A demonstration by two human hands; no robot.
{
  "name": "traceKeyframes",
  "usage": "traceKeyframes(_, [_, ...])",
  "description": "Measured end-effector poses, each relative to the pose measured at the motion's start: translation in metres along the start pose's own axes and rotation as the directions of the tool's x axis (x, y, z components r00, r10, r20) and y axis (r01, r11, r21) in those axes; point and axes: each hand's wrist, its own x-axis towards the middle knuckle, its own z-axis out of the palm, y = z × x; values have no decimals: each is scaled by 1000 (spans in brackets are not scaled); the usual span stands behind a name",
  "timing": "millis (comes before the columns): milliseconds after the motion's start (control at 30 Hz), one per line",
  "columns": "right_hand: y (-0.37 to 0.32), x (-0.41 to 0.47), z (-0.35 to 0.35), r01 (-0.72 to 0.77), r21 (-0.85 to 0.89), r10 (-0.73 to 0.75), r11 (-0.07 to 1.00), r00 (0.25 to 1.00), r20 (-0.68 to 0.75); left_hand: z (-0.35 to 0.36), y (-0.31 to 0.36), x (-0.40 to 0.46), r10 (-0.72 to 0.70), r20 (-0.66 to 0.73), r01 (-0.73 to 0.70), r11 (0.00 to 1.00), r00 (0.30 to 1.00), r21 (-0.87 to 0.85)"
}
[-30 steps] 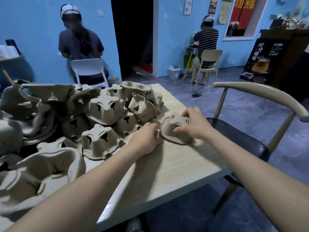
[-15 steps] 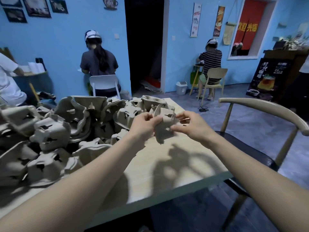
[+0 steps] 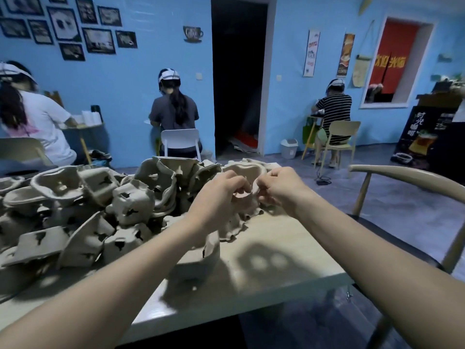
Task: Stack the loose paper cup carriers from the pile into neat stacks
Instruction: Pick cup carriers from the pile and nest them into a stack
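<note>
Both hands up over the worktop [image 3: 289, 250]: left hand [image 3: 221, 192] and right hand [image 3: 279, 187] each pinching 1 cup carrier [image 3: 247, 191], pile [image 3: 100, 210] alongside.

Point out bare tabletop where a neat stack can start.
Free: the table strip right of the fallen carrier, below both hands, out to the near and right edges. Crowded: the pile fills the left and far side.

table [image 3: 276, 250]: pale wood | carrier pile [image 3: 83, 212]: heaped from 9 to 12 o'clock | one carrier [image 3: 210, 250]: tipped on edge near centre | 3 o'clock side bare
</note>
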Motion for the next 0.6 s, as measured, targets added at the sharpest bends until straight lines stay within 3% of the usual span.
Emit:
traceKeyframes(100, [-1,-4,12,-18,22,16,1000,998,52,-21,-14,-14,-131,-117,128,991,985,-33])
traceKeyframes(167, [-1,-8,20,-16,39,12,999,994,110,-34,-26,-23,-297,-160,299,954,941,-10])
traceKeyframes(300, [0,-17,38,-20,77,3,997,975,221,-52,-39,-37,-602,-46,595,796,797,-111])
traceKeyframes(433, [7,-24,54,-72,104,36,992,948,317,-63,-52,-57,-682,-6,664,714,731,-220])
traceKeyframes(600, [19,-34,64,-89,74,61,993,943,327,-76,-54,-74,-742,85,725,613,665,-313])
